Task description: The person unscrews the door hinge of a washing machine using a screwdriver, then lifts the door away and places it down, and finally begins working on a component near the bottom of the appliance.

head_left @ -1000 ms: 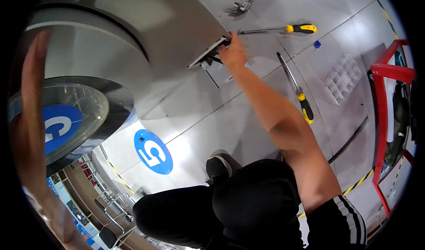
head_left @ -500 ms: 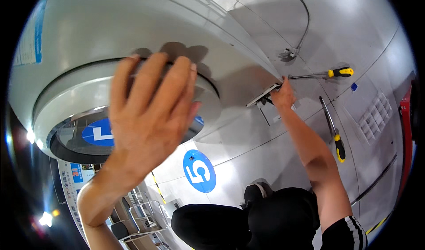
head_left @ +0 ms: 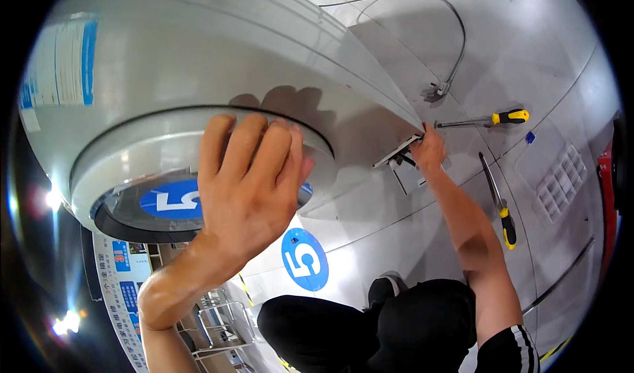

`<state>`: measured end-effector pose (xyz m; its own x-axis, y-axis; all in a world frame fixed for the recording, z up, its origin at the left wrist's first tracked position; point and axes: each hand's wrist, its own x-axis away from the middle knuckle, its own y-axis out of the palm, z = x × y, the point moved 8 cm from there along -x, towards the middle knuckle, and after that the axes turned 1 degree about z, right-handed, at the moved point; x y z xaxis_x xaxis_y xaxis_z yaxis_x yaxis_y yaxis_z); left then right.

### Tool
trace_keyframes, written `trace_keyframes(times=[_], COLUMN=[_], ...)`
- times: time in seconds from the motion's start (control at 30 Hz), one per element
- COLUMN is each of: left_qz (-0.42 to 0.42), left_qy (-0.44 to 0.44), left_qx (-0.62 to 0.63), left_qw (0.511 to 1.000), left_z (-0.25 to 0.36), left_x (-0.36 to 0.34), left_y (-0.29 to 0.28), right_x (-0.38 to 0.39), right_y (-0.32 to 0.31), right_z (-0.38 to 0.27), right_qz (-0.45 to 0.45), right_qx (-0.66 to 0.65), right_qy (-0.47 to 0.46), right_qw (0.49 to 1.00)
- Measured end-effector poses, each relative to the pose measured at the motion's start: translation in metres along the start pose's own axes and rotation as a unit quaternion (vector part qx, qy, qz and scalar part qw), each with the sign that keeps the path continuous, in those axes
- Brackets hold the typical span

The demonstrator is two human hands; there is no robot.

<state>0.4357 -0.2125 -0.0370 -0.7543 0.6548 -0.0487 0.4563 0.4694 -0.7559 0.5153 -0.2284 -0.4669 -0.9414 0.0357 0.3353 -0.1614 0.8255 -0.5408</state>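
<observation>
A pale grey front-loading washing machine [head_left: 198,63] fills the upper left, its round door [head_left: 119,155] closed. My left hand [head_left: 247,181] has its fingers bent over the door's rim, tips at the dark seam; the thumb is partly hidden. At the machine's lower front corner a narrow flap [head_left: 395,154] stands out from the body, dark parts showing beside it. My right hand [head_left: 429,150] is closed on the end of this flap, with its fingertips partly hidden behind it.
Two yellow-and-black screwdrivers [head_left: 510,117] [head_left: 507,228] lie on the tiled floor to the right. Beyond them are a clear compartment box [head_left: 561,181], a small blue piece [head_left: 530,137] and a red case [head_left: 607,195]. A grey cable [head_left: 462,36] with a plug [head_left: 436,90] curves at the top.
My left hand has shifted right along the door, its fingers now more bent and closer together. The view has shifted slightly; my right hand stays at the flap.
</observation>
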Motion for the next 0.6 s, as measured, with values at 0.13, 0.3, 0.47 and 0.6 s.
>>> trace_keyframes(times=[0.13, 0.3, 0.47, 0.6], left_qz=[-0.062, 0.039, 0.079, 0.021], left_qy=[0.008, -0.018, -0.011, -0.016], left_qx=[-0.020, 0.002, 0.001, 0.002], left_qw=[0.998, 0.999, 0.997, 1.000], left_z=[-0.001, -0.004, -0.003, -0.004], left_x=[0.001, -0.006, -0.001, -0.003], left_y=[0.008, 0.007, 0.006, 0.005], right_x=[-0.001, -0.004, -0.006, -0.004], right_y=[-0.001, -0.001, -0.001, -0.004], right_z=[-0.004, 0.002, 0.000, -0.006], right_qz=[-0.010, 0.030, 0.015, -0.001], right_qx=[-0.005, -0.008, -0.019, 0.006], right_qy=[0.014, -0.029, -0.036, -0.016], right_qw=[1.000, 0.999, 0.999, 1.000])
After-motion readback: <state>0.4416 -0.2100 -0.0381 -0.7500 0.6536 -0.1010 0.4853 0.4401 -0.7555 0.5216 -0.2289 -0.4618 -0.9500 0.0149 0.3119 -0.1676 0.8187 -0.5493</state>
